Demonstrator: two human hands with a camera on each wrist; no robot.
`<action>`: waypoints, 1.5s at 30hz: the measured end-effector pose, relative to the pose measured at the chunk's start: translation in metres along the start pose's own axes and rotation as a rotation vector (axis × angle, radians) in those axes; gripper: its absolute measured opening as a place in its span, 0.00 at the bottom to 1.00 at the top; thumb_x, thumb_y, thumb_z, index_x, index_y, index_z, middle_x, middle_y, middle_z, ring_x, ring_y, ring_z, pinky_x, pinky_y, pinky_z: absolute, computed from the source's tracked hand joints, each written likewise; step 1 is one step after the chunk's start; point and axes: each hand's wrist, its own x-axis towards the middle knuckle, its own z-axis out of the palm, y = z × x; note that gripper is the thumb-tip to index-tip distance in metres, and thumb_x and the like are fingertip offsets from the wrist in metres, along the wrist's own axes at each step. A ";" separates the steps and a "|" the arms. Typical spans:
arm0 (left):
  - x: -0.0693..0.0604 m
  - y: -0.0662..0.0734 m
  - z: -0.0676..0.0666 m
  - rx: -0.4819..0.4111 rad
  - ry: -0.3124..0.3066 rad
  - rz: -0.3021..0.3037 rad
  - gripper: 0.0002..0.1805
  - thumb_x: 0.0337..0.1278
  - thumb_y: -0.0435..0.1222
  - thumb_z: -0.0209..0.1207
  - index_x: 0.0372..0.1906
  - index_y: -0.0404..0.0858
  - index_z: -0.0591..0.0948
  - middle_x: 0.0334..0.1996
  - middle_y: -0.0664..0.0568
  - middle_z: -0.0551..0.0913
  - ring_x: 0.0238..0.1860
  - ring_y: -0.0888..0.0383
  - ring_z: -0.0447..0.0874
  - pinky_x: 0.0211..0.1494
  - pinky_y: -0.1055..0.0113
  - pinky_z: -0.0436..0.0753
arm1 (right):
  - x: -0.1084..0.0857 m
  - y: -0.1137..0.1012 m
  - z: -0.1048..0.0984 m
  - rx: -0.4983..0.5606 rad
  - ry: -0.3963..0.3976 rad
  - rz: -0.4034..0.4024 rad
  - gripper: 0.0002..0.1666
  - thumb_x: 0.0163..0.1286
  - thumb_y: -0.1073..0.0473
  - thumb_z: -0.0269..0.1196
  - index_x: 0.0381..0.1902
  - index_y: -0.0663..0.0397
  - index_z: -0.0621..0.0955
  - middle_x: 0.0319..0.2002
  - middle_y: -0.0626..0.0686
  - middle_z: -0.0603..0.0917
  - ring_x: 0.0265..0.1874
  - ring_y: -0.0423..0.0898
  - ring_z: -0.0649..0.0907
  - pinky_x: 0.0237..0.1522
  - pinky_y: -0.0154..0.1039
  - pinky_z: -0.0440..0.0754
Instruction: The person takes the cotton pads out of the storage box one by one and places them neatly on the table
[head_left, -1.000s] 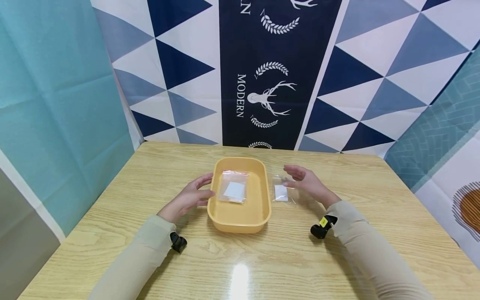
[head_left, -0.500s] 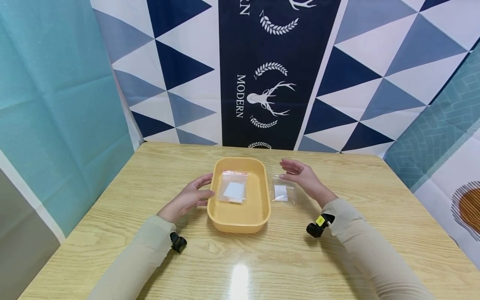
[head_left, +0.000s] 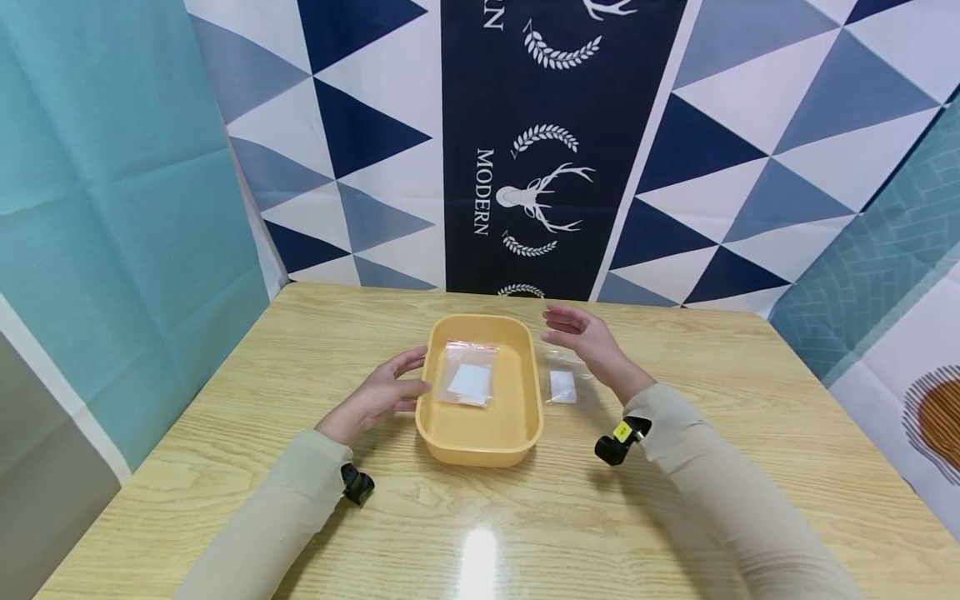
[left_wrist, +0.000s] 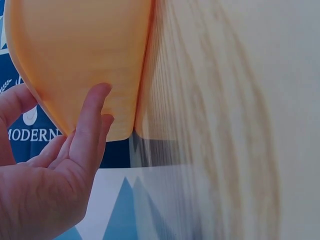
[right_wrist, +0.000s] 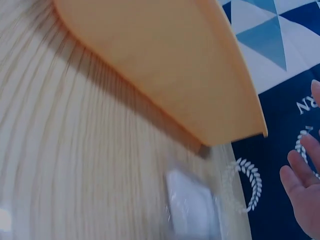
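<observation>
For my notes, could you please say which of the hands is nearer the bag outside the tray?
Right. The right hand hovers by the bag; the left hand is across the tray from it.

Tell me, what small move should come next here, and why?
Probably ease the right hand in to the right rim of the yellow tray. The left hand is at the left rim, while the right hovers empty near the far right corner, apart from the tray. Hands on both sides would likely steady it better.
</observation>
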 end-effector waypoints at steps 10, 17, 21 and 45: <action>0.000 0.000 0.001 -0.007 -0.001 0.010 0.38 0.57 0.25 0.54 0.72 0.38 0.53 0.69 0.40 0.55 0.57 0.38 0.70 0.51 0.54 0.80 | 0.011 -0.017 0.022 0.049 0.042 0.083 0.34 0.60 0.66 0.65 0.63 0.62 0.69 0.60 0.62 0.71 0.60 0.54 0.70 0.62 0.44 0.67; 0.002 0.000 0.002 -0.008 -0.005 0.016 0.39 0.57 0.24 0.54 0.72 0.37 0.53 0.69 0.40 0.54 0.56 0.38 0.70 0.51 0.53 0.80 | 0.018 -0.025 0.034 0.042 0.062 0.094 0.32 0.59 0.66 0.66 0.62 0.59 0.71 0.58 0.59 0.74 0.57 0.51 0.73 0.61 0.42 0.69; 0.002 -0.001 0.002 -0.002 -0.002 0.016 0.39 0.57 0.24 0.54 0.72 0.37 0.53 0.69 0.40 0.54 0.57 0.38 0.70 0.51 0.53 0.79 | 0.023 -0.029 0.041 0.043 0.075 0.086 0.31 0.58 0.65 0.66 0.61 0.59 0.72 0.57 0.59 0.75 0.56 0.50 0.74 0.60 0.42 0.71; 0.001 0.000 0.000 0.003 0.004 0.003 0.38 0.58 0.25 0.54 0.72 0.39 0.53 0.69 0.41 0.54 0.58 0.40 0.70 0.51 0.53 0.79 | 0.047 -0.027 0.093 0.142 0.117 0.139 0.29 0.57 0.65 0.68 0.57 0.58 0.75 0.53 0.60 0.78 0.49 0.48 0.78 0.55 0.39 0.75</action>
